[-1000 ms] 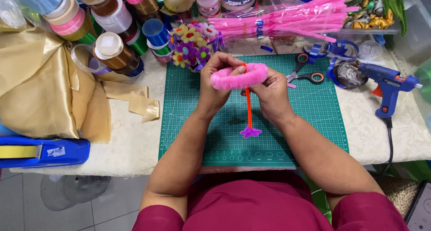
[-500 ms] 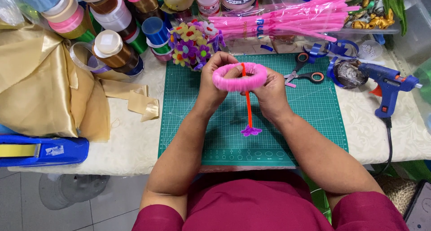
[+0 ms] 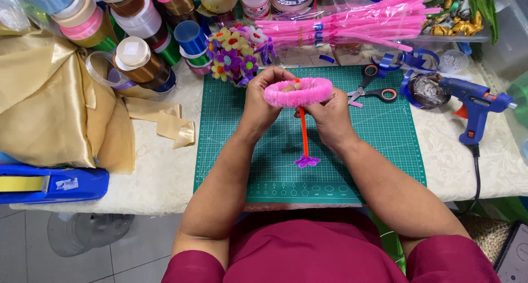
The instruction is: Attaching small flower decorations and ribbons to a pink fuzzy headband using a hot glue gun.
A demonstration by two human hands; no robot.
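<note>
Since approx 1 s ago the fuzzy pink chenille ring [image 3: 298, 92] has tipped from edge-on to a slightly opened oval, w/ both hands lifted a touch toward the far edge of the green gridded cutting mat [image 3: 385, 145]. Left hand [image 3: 263, 99] is clenched on the ring's left end and right hand [image 3: 329, 115] pinches its right underside, so the ring spans betw. the two grips, held above the mat on the surface. An orange chenille stem [image 3: 303, 132] hangs straight down from the ring's middle, betw. the wrists, ending in a small purple chenille flower [image 3: 307, 161] just above or on the mat, can't tell which; black-and-orange scissors [image 3: 374, 88] lie near the right hand.
</note>
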